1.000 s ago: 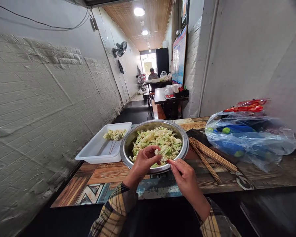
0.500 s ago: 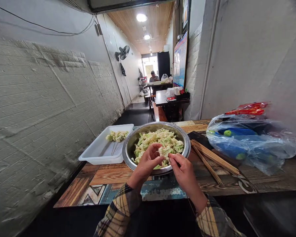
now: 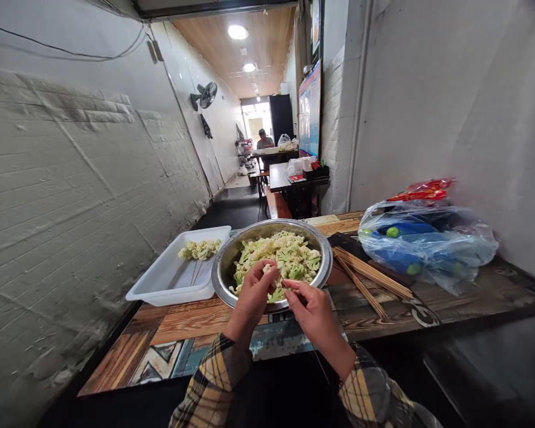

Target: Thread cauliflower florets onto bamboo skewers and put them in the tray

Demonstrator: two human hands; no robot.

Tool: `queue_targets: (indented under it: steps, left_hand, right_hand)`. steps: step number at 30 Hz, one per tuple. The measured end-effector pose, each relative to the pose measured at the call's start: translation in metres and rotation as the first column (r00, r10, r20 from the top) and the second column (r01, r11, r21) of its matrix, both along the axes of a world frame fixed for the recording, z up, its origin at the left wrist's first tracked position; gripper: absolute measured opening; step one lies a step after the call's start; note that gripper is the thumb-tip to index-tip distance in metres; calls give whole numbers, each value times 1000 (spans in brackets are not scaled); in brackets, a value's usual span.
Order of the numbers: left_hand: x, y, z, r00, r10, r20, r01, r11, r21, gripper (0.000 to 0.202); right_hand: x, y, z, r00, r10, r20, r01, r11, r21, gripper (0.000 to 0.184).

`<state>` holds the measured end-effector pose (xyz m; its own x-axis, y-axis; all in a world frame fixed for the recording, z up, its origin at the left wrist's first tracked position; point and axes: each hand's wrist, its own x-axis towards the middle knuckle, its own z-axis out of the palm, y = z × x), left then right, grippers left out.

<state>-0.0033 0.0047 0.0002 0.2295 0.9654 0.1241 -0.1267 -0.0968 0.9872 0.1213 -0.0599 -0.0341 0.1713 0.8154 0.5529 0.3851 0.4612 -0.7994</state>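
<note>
A steel bowl (image 3: 225,264) heaped with cauliflower florets (image 3: 289,255) stands on the wooden table in front of me. My left hand (image 3: 255,291) is closed on a cauliflower piece (image 3: 267,270) at the bowl's near rim. Just to its right, my right hand (image 3: 310,309) pinches a thin skewer whose shaft (image 3: 318,362) runs down toward my sleeve. The fingertips of both hands almost touch over the bowl's front edge.
A white plastic tray (image 3: 160,282) with skewered cauliflower (image 3: 200,249) sits left of the bowl, by the brick wall. Bamboo skewers (image 3: 368,276) lie right of the bowl. A plastic bag (image 3: 428,246) holds blue items. A person sits at a far table (image 3: 263,139).
Both hands have drawn closer together at the bowl's near rim, the right hand moving left toward the piece in the left. The view has shifted slightly to the right.
</note>
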Motion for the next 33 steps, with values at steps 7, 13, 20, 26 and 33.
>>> queue_targets:
  steps: [7, 13, 20, 26, 33]
  left_hand:
    - [-1, 4, -4, 999, -28, 19, 27, 999, 43, 26]
    - [-1, 0, -2, 998, -48, -46, 52, 995, 86, 20]
    - [-1, 7, 2, 998, -55, 3, 55, 995, 79, 35]
    - [-21, 41, 1, 954, 130, -269, -82, 980, 181, 31]
    - [-10, 61, -12, 460, 268, -846, 316, 841, 439, 20]
  right_hand:
    - [-3, 4, 7, 990, -74, 116, 65, 995, 79, 23]
    - [-6, 10, 12, 973, -133, 189, 123, 990, 65, 24]
    - [18, 25, 6, 995, -101, -1, 100, 994, -46, 29]
    - [32, 45, 6, 978, -79, -192, 54, 990, -133, 35]
    - [33, 52, 1, 987, -159, 9, 159, 986, -51, 31]
